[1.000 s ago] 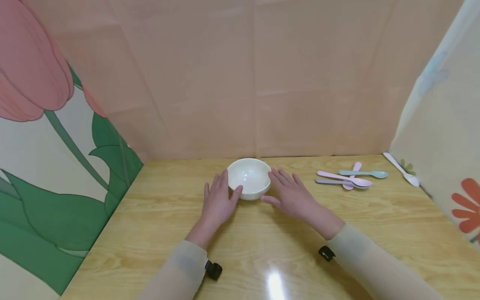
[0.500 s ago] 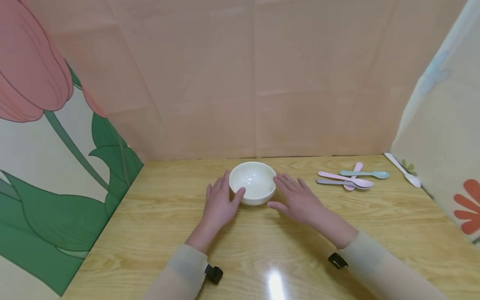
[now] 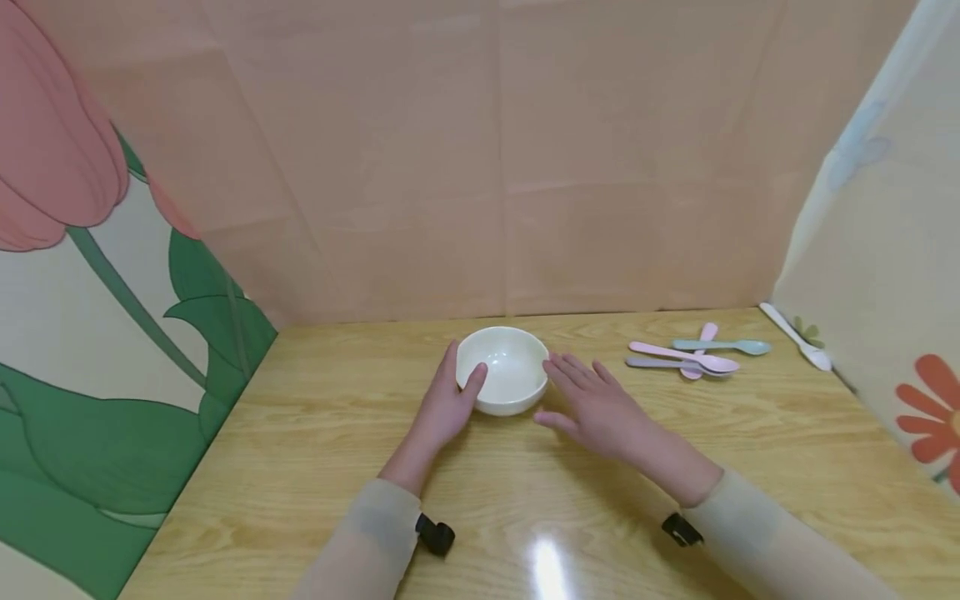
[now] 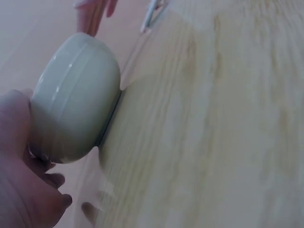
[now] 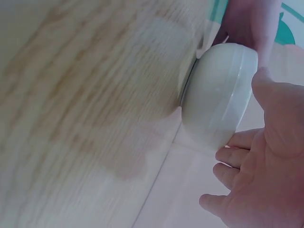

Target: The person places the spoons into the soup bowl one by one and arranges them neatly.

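A glossy white bowl (image 3: 508,408) stands upright on the wooden table, its inside showing nothing but light reflections. My left hand (image 3: 444,406) grips its left side, the thumb over the near rim and the fingers along the outer wall. In the left wrist view those fingers (image 4: 54,179) bend below the bowl's side. On the opposite side my right hand (image 3: 596,408) lays its extended fingertips against the wall, with the thumb held apart from the fingers. The right wrist view shows these fingers (image 5: 232,156) at the bowl (image 5: 213,95) and the thumb near its rim.
Several plastic spoons lie crossed at the back right, among them a pink spoon (image 3: 671,353), a teal spoon (image 3: 720,345) and a grey one (image 3: 663,362). A white spoon (image 3: 797,336) leans by the right wall. A beige backdrop (image 3: 420,208) borders the table's (image 3: 337,433) far edge.
The bowl has come slightly toward me and to the right, both hands moving with it. My left fingers, spread a second ago, have closed in around its side.
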The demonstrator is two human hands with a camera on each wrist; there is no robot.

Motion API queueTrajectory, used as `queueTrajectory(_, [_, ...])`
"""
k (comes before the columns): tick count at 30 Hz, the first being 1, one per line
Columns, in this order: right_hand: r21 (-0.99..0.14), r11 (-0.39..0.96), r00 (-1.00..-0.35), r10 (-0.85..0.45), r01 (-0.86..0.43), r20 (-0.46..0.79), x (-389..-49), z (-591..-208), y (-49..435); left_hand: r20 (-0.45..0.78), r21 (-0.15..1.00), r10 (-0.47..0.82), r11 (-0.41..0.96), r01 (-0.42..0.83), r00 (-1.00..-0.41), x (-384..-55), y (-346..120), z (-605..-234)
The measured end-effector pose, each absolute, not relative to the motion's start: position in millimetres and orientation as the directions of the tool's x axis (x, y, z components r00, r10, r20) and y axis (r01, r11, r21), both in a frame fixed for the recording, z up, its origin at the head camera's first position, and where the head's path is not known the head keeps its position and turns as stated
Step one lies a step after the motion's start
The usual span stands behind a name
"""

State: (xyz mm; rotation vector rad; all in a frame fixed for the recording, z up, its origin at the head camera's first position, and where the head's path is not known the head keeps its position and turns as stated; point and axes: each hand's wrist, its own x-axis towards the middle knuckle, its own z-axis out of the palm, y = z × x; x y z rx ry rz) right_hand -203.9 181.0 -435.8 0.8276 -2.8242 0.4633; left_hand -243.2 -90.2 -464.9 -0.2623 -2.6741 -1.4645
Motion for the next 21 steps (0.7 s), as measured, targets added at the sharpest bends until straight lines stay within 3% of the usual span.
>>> queueTrajectory(14, [-0.262, 0.829, -0.867, -0.45, -0.495, 0.215, -198, -427, 193, 0.167, 0.891, 0.114, 0.408, 0.2, -0.979, -246, -91, -481])
queueTrajectory(21, [-0.232, 0.864, -0.887, -0.392, -0.446, 0.245, -212, -423, 213, 0.164, 0.9, 0.11, 0.389, 0.194, -0.98, -245, -90, -482])
